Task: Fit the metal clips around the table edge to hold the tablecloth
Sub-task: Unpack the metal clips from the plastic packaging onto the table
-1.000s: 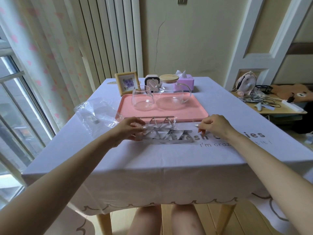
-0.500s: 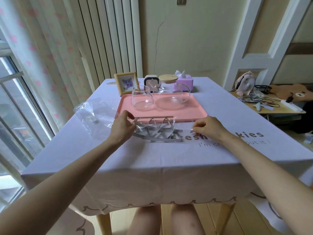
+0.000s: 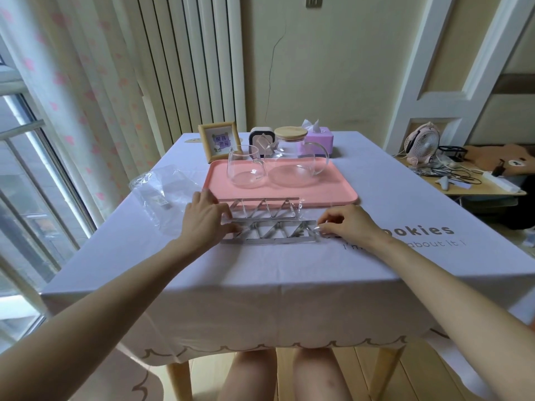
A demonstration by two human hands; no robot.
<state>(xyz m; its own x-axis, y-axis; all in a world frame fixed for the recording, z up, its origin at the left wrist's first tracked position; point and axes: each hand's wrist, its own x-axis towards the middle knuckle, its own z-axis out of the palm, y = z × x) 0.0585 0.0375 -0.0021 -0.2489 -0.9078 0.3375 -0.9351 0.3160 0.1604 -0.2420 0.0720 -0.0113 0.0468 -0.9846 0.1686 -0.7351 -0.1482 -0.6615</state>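
Two rows of shiny metal clips (image 3: 269,222) with triangular bends lie in clear plastic wrapping on the pale lilac tablecloth (image 3: 260,270), just in front of the pink tray. My left hand (image 3: 204,219) rests on the left end of the clip rows, fingers touching the metal and wrap. My right hand (image 3: 346,224) pinches the right end of the nearer row's wrapping between fingertips. The cloth hangs over the table's near edge with a scalloped hem.
A pink tray (image 3: 341,192) holds a glass cup (image 3: 246,169) and a glass teapot (image 3: 292,160). Behind stand a picture frame (image 3: 220,141), a small clock and a purple tissue box (image 3: 317,140). An empty plastic bag (image 3: 159,189) lies left. A side table with a fan (image 3: 422,143) is right.
Both hands slid the clip bundle slightly left and toward the tray. My left hand turned palm-down over the left end, and my right hand came closer to the right end.
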